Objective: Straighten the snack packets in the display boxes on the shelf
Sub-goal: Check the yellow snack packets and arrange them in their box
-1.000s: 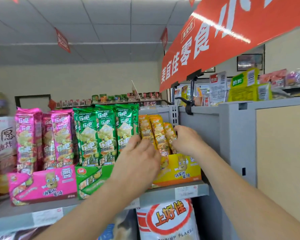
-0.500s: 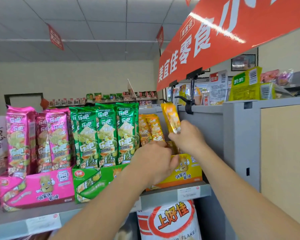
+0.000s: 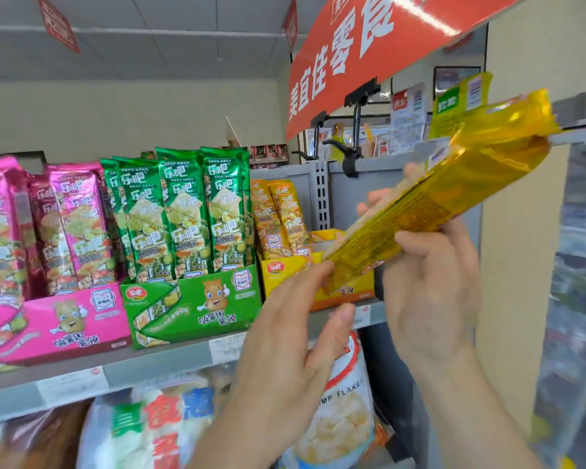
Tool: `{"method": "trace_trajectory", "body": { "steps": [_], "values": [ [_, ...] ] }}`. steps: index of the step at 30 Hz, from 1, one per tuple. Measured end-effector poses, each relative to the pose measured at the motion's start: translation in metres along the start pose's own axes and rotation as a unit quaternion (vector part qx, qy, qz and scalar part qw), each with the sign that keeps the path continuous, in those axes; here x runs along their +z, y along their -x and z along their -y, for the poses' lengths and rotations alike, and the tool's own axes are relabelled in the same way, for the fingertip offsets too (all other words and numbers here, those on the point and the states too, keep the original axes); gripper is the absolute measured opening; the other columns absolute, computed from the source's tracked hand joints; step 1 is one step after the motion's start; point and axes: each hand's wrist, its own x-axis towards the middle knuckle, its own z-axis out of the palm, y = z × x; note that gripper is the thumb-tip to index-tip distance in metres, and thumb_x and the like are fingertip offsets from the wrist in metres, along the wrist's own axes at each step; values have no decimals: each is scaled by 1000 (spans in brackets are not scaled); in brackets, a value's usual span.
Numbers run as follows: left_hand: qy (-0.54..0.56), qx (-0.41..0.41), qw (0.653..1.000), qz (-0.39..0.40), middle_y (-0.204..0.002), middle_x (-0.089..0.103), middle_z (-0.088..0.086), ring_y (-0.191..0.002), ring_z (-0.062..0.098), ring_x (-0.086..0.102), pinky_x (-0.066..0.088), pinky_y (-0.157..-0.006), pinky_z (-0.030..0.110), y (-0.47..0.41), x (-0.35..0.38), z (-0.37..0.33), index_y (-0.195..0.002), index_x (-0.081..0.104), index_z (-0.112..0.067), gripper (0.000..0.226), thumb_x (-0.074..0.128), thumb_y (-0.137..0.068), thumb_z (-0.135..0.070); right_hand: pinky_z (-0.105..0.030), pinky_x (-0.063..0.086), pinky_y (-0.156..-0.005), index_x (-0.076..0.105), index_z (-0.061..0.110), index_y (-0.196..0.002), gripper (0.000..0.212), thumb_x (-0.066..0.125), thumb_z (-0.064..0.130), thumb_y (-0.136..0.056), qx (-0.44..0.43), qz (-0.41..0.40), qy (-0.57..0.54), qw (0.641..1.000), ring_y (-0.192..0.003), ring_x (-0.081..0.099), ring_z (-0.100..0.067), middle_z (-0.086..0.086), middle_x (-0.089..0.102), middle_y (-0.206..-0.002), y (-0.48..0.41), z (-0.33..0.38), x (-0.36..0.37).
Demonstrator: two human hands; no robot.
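shelf [image 3: 156, 365]: pink box [image 3: 58, 326] cut off at left edge, green box [image 3: 190, 306] beside it | yellow box [image 3: 285, 269] partly behind left hand [image 3: 295, 333], fingers straight, tips touching low end of yellow packet [image 3: 444, 194] | packet tilted, off the shelf, right hand [image 3: 433, 286] fingers clamped round its middle | print blurred

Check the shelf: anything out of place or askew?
A yellow snack packet is out of the yellow display box, held tilted in the right hand, left hand touching its lower end. Green packets stand upright.
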Motion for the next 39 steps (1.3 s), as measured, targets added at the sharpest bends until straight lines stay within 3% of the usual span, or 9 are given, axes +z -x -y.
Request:
{"method": "trace_trajectory", "body": {
  "steps": [4,10,14,18,24,29,33,35,39],
  "values": [
    [2,25,996,-85,-119,48,-18,-113,-2,49,39,-91,13,18,4,-2,-125,45,-36,43,58,-87,-47,-29,50,-62,62,13,-103,42,44,17,-66,86,-11,-124,989,-69,61,-24,-9,64,-78,19,5,8],
    [336,-119,928,107,-109,73,-10,-85,4,64,56,-81,27,46,-3,-2,-134,42,-59,79,80,-70,-33,-32,46,-59,60,8,-105,36,38,35,-95,188,-66,-51,979,-62,51,-28,-15,55,-81,42,-10,12],
    [211,-161,964,13,-105,70,-20,-89,11,69,58,-85,37,67,-4,1,-124,44,-68,75,74,-58,-49,-35,55,-70,54,25,-120,44,42,56,-92,116,-76,201,970,-76,69,-19,-2,71,-87,68,-17,14],
    [-6,-100,993,-69,-113,55,-30,-90,-8,59,46,-76,9,89,-10,1,-132,37,-55,74,62,-63,-60,-15,51,-65,63,21,-106,33,61,48,-85,109,-25,218,970,-76,66,-3,8,71,-86,88,-13,25],
    [184,-170,968,-27,-112,62,-38,-102,-14,59,42,-81,3,128,-18,-7,-122,53,-59,37,48,-85,-57,-33,55,-67,66,18,-103,16,63,26,-90,217,-79,100,968,-73,65,-20,-6,72,-86,116,-11,23],
    [362,-290,885,41,-89,75,-10,-81,2,69,49,-70,12,148,-16,-10,-111,69,-27,35,62,-78,-38,-32,52,-74,68,29,-95,18,54,35,-85,225,-127,161,952,-81,65,-18,0,72,-89,137,-6,19],
    [347,-287,891,54,-81,73,-5,-72,3,63,47,-66,13,164,-12,-18,-97,71,-34,27,69,-71,-30,-34,58,-74,74,39,-85,24,55,53,-86,235,-168,210,934,-80,72,-10,8,75,-85,143,2,13],
    [331,-273,902,54,-80,71,-10,-68,0,61,46,-62,11,167,-7,-23,-94,66,-33,30,74,-67,-24,-36,58,-73,74,27,-100,37,53,56,-91,273,-184,172,928,-82,73,-14,3,76,-89,143,6,8],
    [326,-268,903,77,-90,68,-4,-78,21,66,56,-69,28,174,9,-33,-100,59,-45,51,81,-55,-37,-23,48,-46,69,15,-92,48,45,57,-96,328,-179,78,924,-50,63,-16,-4,67,-66,140,17,-1]
  ]
}}
